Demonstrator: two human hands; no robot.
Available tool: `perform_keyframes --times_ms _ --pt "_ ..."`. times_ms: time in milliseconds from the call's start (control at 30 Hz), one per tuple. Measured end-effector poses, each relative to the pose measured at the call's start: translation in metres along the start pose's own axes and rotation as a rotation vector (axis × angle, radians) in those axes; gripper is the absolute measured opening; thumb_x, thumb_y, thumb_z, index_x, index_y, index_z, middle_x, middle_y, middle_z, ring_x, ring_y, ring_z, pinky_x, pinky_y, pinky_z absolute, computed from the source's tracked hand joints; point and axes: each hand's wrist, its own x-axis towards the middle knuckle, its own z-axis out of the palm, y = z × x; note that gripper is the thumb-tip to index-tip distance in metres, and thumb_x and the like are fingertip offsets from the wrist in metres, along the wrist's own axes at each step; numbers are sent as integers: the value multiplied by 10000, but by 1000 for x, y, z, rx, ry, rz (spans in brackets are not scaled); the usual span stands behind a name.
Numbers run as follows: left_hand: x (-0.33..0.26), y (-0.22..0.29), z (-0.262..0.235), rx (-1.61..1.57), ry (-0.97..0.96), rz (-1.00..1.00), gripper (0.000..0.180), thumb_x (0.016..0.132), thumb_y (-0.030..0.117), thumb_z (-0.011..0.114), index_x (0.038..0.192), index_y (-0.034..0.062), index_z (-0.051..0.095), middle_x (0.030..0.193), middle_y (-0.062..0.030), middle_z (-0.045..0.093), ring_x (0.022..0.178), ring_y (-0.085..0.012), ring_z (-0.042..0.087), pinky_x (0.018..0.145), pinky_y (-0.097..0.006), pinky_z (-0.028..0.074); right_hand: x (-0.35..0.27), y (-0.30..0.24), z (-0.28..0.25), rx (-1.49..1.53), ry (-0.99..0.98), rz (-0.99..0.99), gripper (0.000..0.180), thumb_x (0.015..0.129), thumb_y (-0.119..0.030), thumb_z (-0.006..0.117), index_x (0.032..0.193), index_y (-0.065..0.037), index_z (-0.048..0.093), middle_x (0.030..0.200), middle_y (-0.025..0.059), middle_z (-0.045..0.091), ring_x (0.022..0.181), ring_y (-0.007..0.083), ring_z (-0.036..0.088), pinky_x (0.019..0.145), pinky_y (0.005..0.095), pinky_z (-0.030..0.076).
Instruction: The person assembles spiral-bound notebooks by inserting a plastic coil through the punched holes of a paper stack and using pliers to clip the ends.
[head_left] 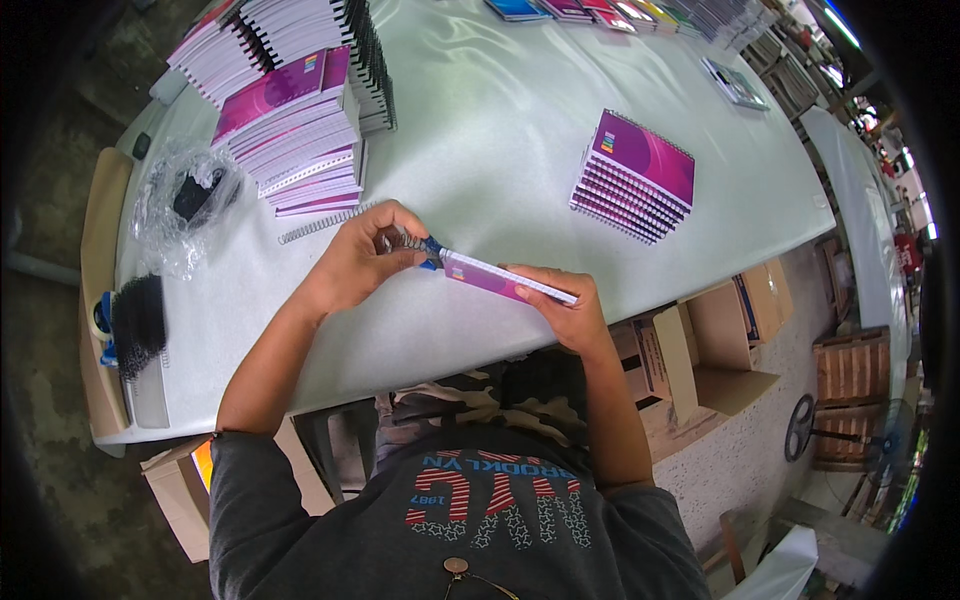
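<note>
My right hand (pixel 566 304) grips a thin purple notebook (pixel 490 281) by its right end, with the notebook held edge-up above the table. At its left end, my left hand (pixel 369 252) pinches a metal wire coil (pixel 402 241) between curled fingers. A small dark blue object (pixel 433 246) sits between those fingertips and the notebook's corner. Its kind is hard to make out, and fingers hide part of the coil. Another loose wire coil (pixel 318 223) lies on the table just beyond my left wrist.
On the white-covered table (pixel 480 130), a tall stack of purple-covered page blocks (pixel 310 150) stands left and spiral-bound notebooks (pixel 635 175) are piled right. Crumpled clear plastic (pixel 185 205) and a bundle of black coils (pixel 139 322) lie far left. Open cardboard boxes (pixel 700 350) stand below the right edge.
</note>
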Motion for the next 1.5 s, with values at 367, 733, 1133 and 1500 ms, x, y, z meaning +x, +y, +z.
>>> perform_keyframes --times_ms 367,733,1133,1500 --pt "-1 38 17 1028 37 635 384 671 117 746 1014 91 575 979 -77 576 979 -247 524 865 -380 362 -5 -10 9 -137 -23 2 261 860 -51 585 1112 10 619 1023 110 671 870 131 619 790 246 473" --pt "-70 -67 52 1415 -59 635 1098 686 767 489 1356 -80 294 1373 -357 287 1319 -518 165 947 -708 189 -25 -37 45 -261 130 -272 445 734 106 528 1152 -28 601 1084 160 639 946 280 648 801 305 503" --pt "-48 -61 38 1317 391 1064 1128 727 798 378 1324 -147 224 1351 -456 133 1284 -588 103 943 -744 18 -35 -47 46 -516 96 -460 470 701 3 653 1164 14 574 1111 189 615 980 297 632 817 356 520" --pt "-23 -18 24 1034 736 1251 1191 718 838 317 1411 -92 47 1473 -307 -17 1354 -455 -120 1020 -647 -97 -32 -51 54 -439 78 -599 477 703 41 624 1175 13 564 1118 195 610 988 281 634 797 351 533"
